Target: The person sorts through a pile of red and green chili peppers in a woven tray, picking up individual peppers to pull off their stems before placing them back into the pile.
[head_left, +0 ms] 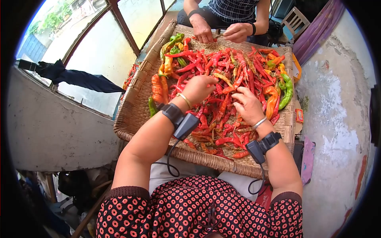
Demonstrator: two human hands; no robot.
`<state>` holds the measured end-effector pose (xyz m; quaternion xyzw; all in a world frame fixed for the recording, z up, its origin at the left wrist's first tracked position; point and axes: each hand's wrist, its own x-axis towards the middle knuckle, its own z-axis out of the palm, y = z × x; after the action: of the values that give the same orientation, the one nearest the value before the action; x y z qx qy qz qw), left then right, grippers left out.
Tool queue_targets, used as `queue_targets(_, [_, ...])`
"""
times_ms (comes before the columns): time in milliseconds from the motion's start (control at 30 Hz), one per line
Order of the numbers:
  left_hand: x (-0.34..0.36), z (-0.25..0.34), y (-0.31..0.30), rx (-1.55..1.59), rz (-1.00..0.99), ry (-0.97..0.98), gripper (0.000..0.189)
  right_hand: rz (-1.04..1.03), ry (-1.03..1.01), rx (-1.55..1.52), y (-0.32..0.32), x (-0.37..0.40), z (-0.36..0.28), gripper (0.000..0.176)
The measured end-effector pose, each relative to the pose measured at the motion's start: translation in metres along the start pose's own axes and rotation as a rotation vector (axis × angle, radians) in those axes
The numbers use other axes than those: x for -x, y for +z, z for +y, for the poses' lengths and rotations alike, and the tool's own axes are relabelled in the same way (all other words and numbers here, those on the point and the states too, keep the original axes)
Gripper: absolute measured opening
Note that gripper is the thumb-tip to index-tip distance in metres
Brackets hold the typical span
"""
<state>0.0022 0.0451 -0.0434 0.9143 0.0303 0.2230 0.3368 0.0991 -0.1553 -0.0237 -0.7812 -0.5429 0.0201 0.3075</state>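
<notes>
Fingers [211,80] of the left hand [198,90] are being held bent over the middle of the heap, right beside a yellow-orange chilli pepper [223,79]; whether it is being gripped cannot be told. Just to the right, the right hand [251,107] is being held with its fingers curled above the red chilli peppers [222,107], and any grip there cannot be told either. The whole red spread is being borne by a woven wicker tray [137,109], far side to near. Orange peppers [157,89] are being displayed at left, a long green pepper [286,93] at right. At the far edge, a co-worker's hands [203,31] are being held above the wickerwork.
</notes>
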Motion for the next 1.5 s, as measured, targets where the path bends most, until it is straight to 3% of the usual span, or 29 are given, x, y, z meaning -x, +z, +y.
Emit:
queue_targets(33, [0.001,-0.001,0.007,-0.115,-0.002,0.176,0.034,0.038,-0.091,0.135,0.003,-0.001,-0.001,0.026])
queue_targets(67, [0.002,-0.001,0.016,-0.133,0.016,0.219,0.035,-0.021,-0.085,0.175,0.007,-0.001,0.0,0.037])
queue_targets(100, [0.004,0.007,0.016,-0.132,0.015,0.221,0.035,-0.021,-0.083,0.175,0.01,0.0,0.0,0.037])
queue_targets(167, [0.005,0.024,0.011,-0.335,-0.254,0.063,0.036,-0.084,-0.069,0.2,0.015,0.001,0.001,0.046])
queue_targets(333, [0.004,0.023,0.011,-0.467,-0.277,0.101,0.017,-0.101,-0.027,0.181,0.019,0.0,-0.002,0.054])
queue_targets(500, [0.003,0.024,0.009,-0.563,-0.311,0.176,0.01,-0.162,-0.02,0.392,0.025,-0.01,0.003,0.048])
queue_targets(633, [0.0,0.028,-0.002,-0.486,-0.298,0.256,0.007,-0.092,-0.056,0.435,0.028,-0.019,0.01,0.037])
queue_targets(700, [-0.001,0.026,-0.012,-0.185,-0.095,0.255,0.012,-0.163,0.031,0.52,0.027,-0.021,0.009,0.021])
queue_targets(733, [-0.004,0.02,-0.014,-0.041,0.032,0.357,0.015,-0.074,-0.036,0.5,0.025,-0.018,0.007,0.007])
queue_targets(767, [-0.002,0.018,-0.014,-0.039,0.031,0.356,0.015,-0.075,-0.035,0.5,0.022,-0.015,0.006,0.007])
queue_targets(833, [0.0,0.028,-0.024,0.528,-0.082,-0.273,0.012,-0.116,-0.047,0.5,0.013,-0.012,0.001,0.006])
queue_targets(867, [0.0,0.032,-0.026,0.728,-0.044,-0.376,0.009,-0.083,-0.066,0.46,0.008,-0.009,-0.002,0.008])
queue_targets(1033, [-0.006,0.026,-0.039,0.843,-0.066,-0.393,0.008,-0.242,0.092,0.051,-0.014,-0.001,-0.021,0.013])
queue_targets(1100, [-0.006,0.027,-0.048,1.049,-0.159,-0.426,0.008,-0.416,0.514,-0.498,-0.029,-0.002,-0.039,0.011])
queue_targets(1233, [-0.004,0.037,-0.05,1.211,-0.231,-0.395,0.006,-0.365,0.554,-0.804,-0.049,-0.002,-0.054,0.016])
queue_targets(1300, [-0.005,0.037,-0.049,1.131,-0.265,-0.383,0.007,-0.374,0.559,-0.768,-0.046,-0.002,-0.048,0.018])
queue_targets(1367, [-0.007,0.033,-0.054,1.056,-0.156,-0.435,0.008,-0.418,0.294,-0.408,-0.03,0.004,-0.028,0.021])
queue_targets(1433, [-0.013,0.02,-0.058,1.103,0.164,-0.484,0.011,-0.429,0.287,-0.462,-0.02,0.007,-0.023,0.021])
queue_targets(1500, [-0.015,0.012,-0.062,1.252,0.412,-0.584,0.012,-0.45,0.41,-0.565,-0.018,0.008,-0.026,0.021])
